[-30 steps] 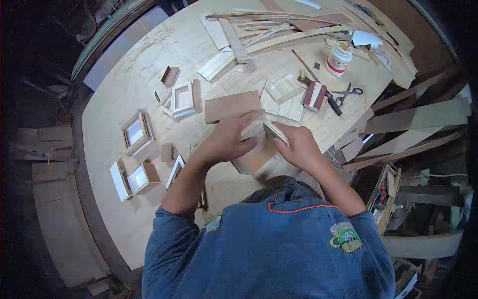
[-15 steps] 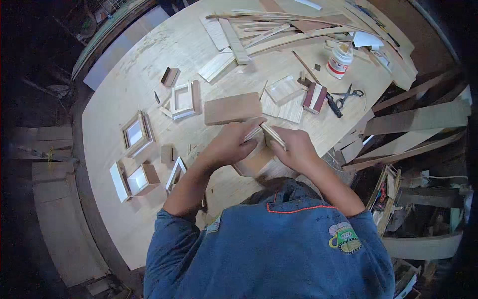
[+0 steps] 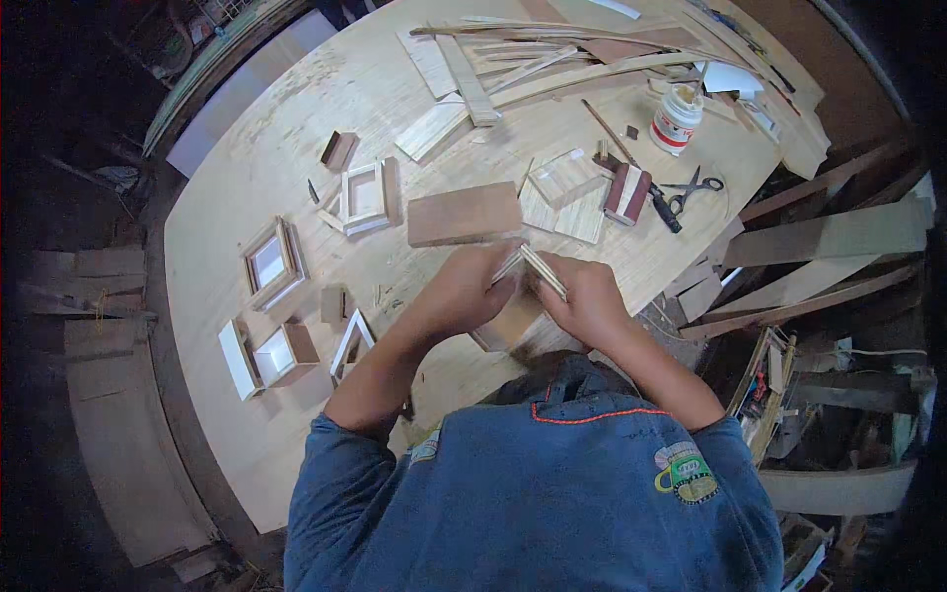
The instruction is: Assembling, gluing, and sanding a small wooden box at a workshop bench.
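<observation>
Close in front of my chest, both hands grip a small wooden frame point(image 3: 544, 270). Two of its thin pale edges meet in a corner pointing away from me; the rest is hidden by my fingers. My left hand point(image 3: 468, 286) is closed round the left edge, and my right hand point(image 3: 584, 296) is closed on the right one. Under the hands a brown board point(image 3: 510, 322) shows in part. Just beyond them a flat brown block point(image 3: 464, 214) lies on the table point(image 3: 222, 187).
Left are small frames point(image 3: 269, 263) and a white-lined open box point(image 3: 283, 356). A glue jar point(image 3: 675, 120), scissors point(image 3: 694, 188) and a dark red sanding block point(image 3: 626, 193) lie to the right. Wood strips point(image 3: 592, 77) pile up at the back.
My left hand has turned slightly and its thumb, which showed before, is now tucked out of sight. The frame stays in nearly the same place between both hands.
</observation>
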The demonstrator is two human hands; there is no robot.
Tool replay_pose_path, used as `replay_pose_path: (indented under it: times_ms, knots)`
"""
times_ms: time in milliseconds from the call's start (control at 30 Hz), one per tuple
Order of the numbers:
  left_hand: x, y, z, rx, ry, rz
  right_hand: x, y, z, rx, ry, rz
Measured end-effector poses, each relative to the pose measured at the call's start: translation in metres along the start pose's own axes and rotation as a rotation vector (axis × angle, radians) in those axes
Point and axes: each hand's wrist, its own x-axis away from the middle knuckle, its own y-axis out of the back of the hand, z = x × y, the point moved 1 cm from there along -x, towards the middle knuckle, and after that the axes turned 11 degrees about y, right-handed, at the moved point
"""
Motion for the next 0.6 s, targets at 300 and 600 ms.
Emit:
replay_pose_path:
  times_ms: [300,600]
  knots:
    - [0.0,-0.001,0.001,-0.01,0.05,0.042,0.004,-0.001,-0.001,-0.034,0.015,-0.034]
    - [-0.001,-0.001,0.0,-0.019,-0.008,-0.015,0.011,-0.036,-0.047,-0.174,0.002,0.121]
